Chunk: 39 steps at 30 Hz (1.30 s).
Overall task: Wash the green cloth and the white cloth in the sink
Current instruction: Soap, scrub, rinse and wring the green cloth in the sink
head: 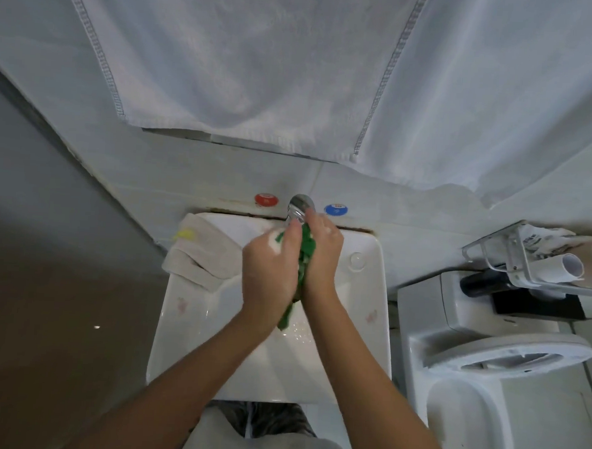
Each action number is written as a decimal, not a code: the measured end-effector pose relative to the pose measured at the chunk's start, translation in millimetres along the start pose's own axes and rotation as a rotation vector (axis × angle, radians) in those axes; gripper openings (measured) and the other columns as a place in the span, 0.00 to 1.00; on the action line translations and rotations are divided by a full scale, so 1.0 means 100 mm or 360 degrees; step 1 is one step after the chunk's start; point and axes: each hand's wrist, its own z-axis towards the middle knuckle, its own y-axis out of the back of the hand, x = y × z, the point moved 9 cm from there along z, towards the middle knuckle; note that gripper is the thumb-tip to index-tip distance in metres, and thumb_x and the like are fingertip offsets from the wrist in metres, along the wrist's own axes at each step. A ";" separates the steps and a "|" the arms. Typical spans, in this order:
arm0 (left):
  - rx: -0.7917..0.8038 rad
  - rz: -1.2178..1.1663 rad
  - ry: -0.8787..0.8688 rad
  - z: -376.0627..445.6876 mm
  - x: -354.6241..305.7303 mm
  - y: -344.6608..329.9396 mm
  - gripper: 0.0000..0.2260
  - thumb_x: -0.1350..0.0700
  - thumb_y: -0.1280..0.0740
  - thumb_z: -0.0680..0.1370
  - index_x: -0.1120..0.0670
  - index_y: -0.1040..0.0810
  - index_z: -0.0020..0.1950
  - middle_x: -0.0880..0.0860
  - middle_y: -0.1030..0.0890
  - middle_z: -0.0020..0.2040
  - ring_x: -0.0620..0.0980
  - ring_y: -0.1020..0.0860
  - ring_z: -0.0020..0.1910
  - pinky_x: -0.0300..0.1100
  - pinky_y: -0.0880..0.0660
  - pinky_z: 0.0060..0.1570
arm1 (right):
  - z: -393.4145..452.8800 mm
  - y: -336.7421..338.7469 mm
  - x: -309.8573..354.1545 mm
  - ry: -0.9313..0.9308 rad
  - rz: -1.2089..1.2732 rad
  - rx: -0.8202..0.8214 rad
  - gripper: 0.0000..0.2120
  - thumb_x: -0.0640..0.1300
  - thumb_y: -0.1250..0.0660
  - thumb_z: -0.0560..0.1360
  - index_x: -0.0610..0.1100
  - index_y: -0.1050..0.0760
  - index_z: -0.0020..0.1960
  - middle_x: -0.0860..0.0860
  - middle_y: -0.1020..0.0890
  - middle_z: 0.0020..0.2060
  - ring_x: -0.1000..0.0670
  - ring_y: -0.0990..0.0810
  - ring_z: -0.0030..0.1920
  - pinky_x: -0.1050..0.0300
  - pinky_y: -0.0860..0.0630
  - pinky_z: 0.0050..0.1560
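Observation:
The green cloth is squeezed between my two palms above the white sink, just below the chrome tap. My left hand presses the cloth from the left, with white soap foam on its knuckles. My right hand presses it from the right. A green tail of the cloth hangs down between my wrists. The white cloth, folded and off-white with a yellow mark, lies on the sink's back left corner.
A red knob and a blue knob flank the tap on the wall. White towels hang above. A toilet stands at the right, with a wire rack holding paper rolls above it.

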 end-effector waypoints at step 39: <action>0.0517 0.0070 0.0563 -0.05 1.33 0.18 0.04 0.65 0.31 0.73 0.58 0.24 0.45 0.56 0.20 0.39 0.50 0.20 0.39 0.41 0.21 0.40 | -0.13 0.41 -0.65 -0.0413 -0.0094 0.0073 0.07 0.41 0.33 0.76 0.42 0.24 0.54 0.54 0.19 0.46 0.59 0.21 0.48 0.67 0.29 0.46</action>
